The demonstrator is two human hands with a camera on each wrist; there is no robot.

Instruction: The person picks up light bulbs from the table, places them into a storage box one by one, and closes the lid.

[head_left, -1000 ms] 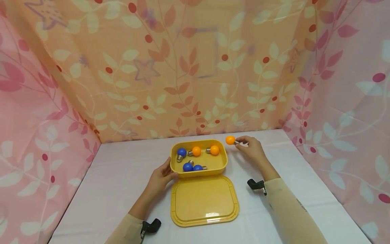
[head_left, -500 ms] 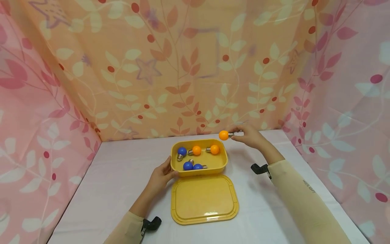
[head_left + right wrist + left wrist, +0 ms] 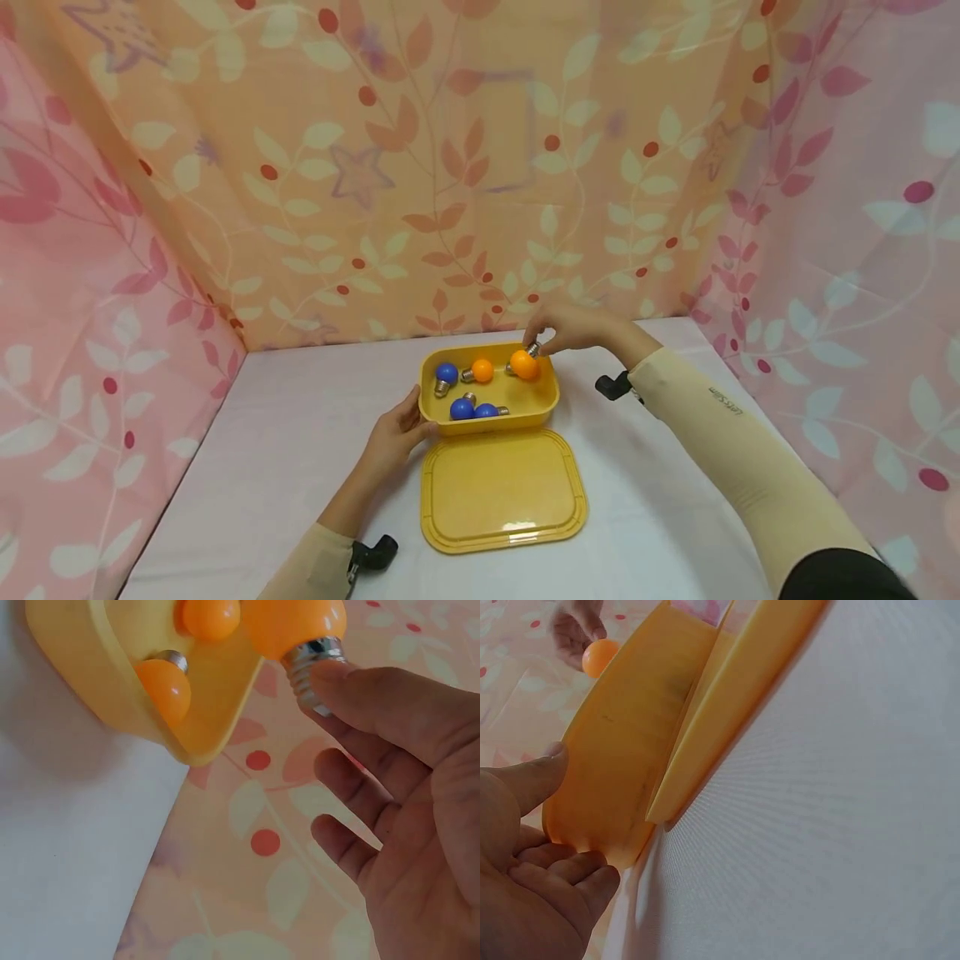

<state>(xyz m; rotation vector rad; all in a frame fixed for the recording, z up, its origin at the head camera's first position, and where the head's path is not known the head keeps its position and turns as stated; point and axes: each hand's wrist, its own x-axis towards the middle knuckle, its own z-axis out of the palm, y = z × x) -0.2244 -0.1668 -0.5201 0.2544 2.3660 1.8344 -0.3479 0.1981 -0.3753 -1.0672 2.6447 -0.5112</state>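
Table (image 3: 645,517) (white) amid floral curtains (image 3: 420,167)

Orange bulbs (image 3: 482,371): three. Blue bulbs (image 3: 462,409): three. Yellow box (image 3: 487,427): one. Yellow lid (image 3: 502,492): one. Hands (image 3: 393,427): two.

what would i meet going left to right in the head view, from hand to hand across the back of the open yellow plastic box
Bare left hand, round blue bulb with a metal screw base, round orange bulb with a metal base, pinched orange bulb, bare right hand.
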